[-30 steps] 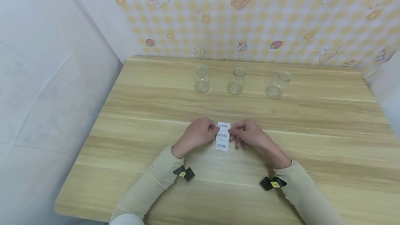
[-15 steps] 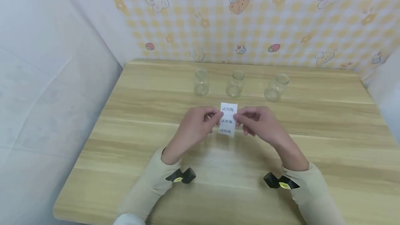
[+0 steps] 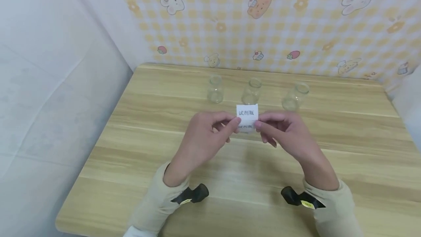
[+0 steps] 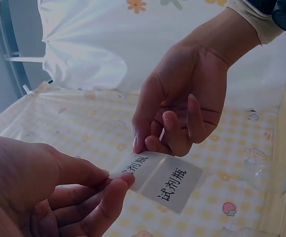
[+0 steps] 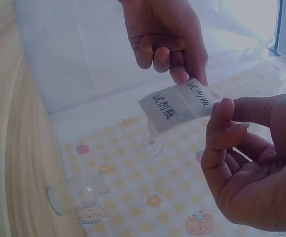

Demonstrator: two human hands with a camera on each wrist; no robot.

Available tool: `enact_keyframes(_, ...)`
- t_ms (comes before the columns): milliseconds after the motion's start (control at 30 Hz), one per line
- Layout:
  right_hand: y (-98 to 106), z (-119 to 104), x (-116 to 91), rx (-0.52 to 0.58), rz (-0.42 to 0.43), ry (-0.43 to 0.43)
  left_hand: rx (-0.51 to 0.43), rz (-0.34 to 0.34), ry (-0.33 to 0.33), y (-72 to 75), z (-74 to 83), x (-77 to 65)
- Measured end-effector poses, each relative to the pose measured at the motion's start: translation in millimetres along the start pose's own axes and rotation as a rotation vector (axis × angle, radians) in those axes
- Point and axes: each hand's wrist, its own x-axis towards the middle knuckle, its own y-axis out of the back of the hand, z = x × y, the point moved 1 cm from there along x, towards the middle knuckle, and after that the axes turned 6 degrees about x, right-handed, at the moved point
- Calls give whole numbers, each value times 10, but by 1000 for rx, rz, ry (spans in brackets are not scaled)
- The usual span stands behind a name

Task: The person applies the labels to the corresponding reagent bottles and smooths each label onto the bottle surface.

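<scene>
A white paper label strip printed with dark characters is held up above the table, in front of the middle glass jar. My left hand pinches its left edge between thumb and fingers. At the opposite edge, my right hand pinches it the same way. The left wrist view shows two printed sections of the label strip, with a crease between them. In the right wrist view the label strip spans between both hands' fingertips. Its lower section is largely hidden in the head view.
Behind the hands, one clear glass jar stands at the left and another jar at the right, both without lids. The wooden table meets a yellow checked cloth at its back edge. Pale sheeting hangs on the left.
Both hands have lifted the label strip off the tabletop, away from where it lay, up and slightly right. The strip now tilts, so fewer sections show. The jars stay in place.
</scene>
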Motion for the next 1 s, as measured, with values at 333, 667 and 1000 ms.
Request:
enact_keyframes(333, 18, 21, -64, -48, -2, 23, 107, 44, -73, -73, -25, -8)
enact_keyframes(667, 2, 33, -61, -91, -9, 49, 327, 218, -237, -135, -18, -29)
enact_keyframes(1000, -7, 20, -56, -128, -24, 59, 360, 296, -432, -182, -3, -12)
